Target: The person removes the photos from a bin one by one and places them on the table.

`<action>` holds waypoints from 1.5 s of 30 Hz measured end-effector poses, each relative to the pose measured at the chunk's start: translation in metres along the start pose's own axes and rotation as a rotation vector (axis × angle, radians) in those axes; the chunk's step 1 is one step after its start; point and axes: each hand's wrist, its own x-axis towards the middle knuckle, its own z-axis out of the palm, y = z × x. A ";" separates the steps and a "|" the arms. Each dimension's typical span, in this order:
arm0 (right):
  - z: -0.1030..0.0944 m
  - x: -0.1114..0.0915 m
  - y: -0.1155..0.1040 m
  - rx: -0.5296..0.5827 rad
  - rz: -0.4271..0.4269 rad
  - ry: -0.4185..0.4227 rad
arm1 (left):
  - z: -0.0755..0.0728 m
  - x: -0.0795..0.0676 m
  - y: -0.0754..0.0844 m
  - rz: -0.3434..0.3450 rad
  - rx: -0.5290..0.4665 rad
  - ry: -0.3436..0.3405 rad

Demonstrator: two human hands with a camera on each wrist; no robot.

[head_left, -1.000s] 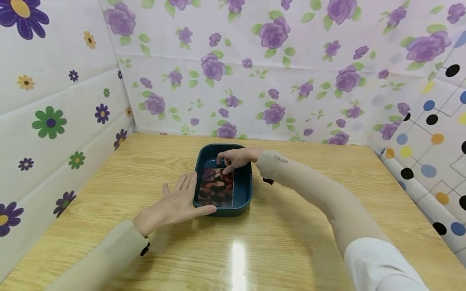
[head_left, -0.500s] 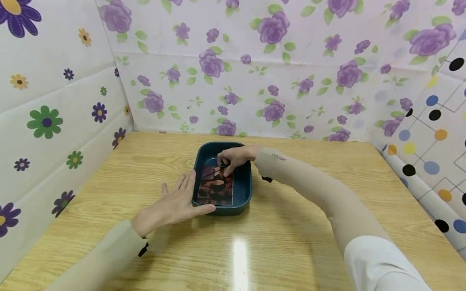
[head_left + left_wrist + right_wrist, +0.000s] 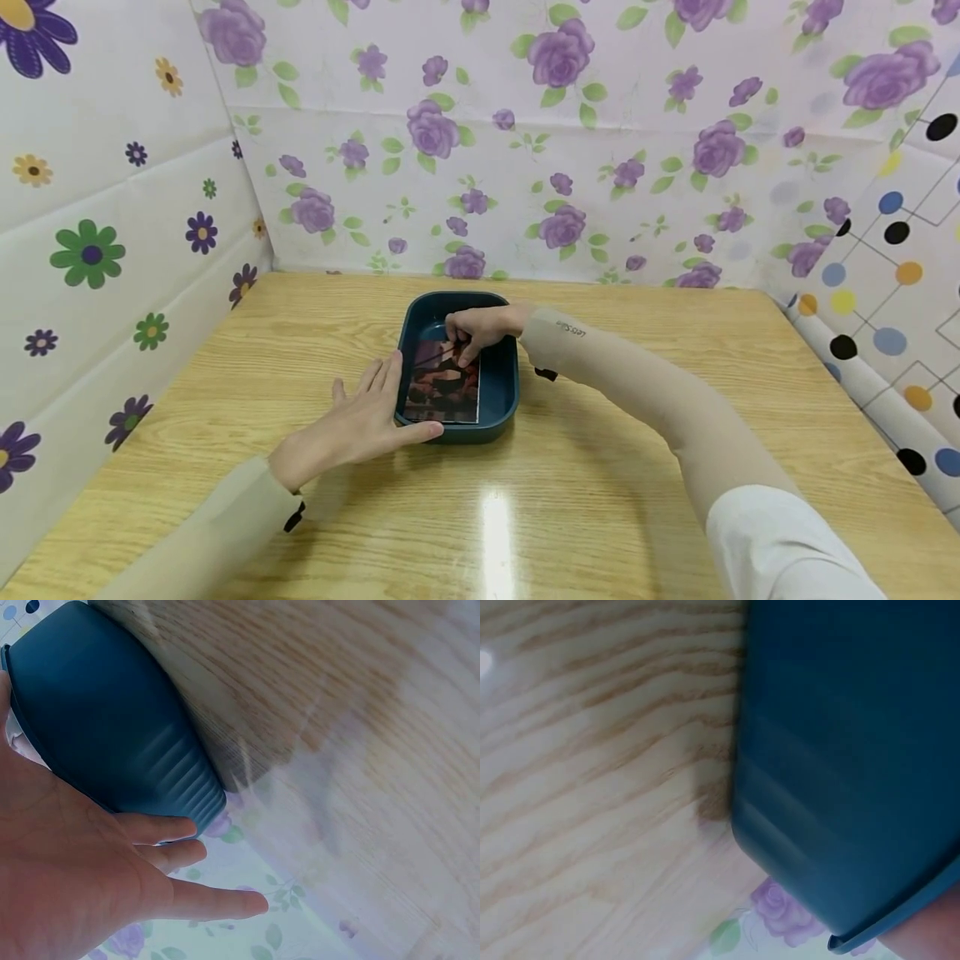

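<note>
A deep, dark blue rectangular tray [image 3: 501, 392] with rounded corners stands on the table. On its bottom lies a glossy dark picture [image 3: 442, 392], reddish brown with purple. My left hand [image 3: 348, 429] lies along the tray's left side, fingers straight and thumb across the near left corner. The left wrist view shows its palm against the tray's outer wall [image 3: 112, 727]. My right hand [image 3: 483, 325] reaches over the far right rim, fingers bent down onto the picture's upper right part. A thin dark line runs left from its fingertips; whether they pinch something is unclear.
The wooden table [image 3: 615, 467] extends around the tray, with a bright light reflection in front. White sheets with purple roses [image 3: 562, 225], coloured flowers and dots cover the walls behind and at both sides.
The view has shifted slightly. Both hands keep their places at the tray; the right fingers move only a little over the picture.
</note>
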 end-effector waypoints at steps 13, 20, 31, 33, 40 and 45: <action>0.003 -0.012 -0.006 0.107 -0.053 0.130 | 0.001 0.001 0.000 -0.020 -0.004 -0.019; 0.001 -0.020 -0.006 0.256 -0.109 0.183 | -0.001 0.002 0.001 -0.023 -0.014 -0.016; 0.000 -0.035 -0.007 0.504 -0.117 0.180 | -0.001 0.003 0.001 -0.020 0.004 -0.026; -0.005 -0.039 -0.009 0.533 -0.123 0.172 | -0.001 0.003 0.001 -0.022 0.003 -0.029; -0.033 -0.064 -0.002 0.580 -0.080 0.222 | -0.001 0.003 0.001 -0.017 -0.004 -0.027; -0.055 -0.097 0.022 0.643 -0.014 0.283 | -0.001 0.002 0.002 -0.017 0.018 -0.009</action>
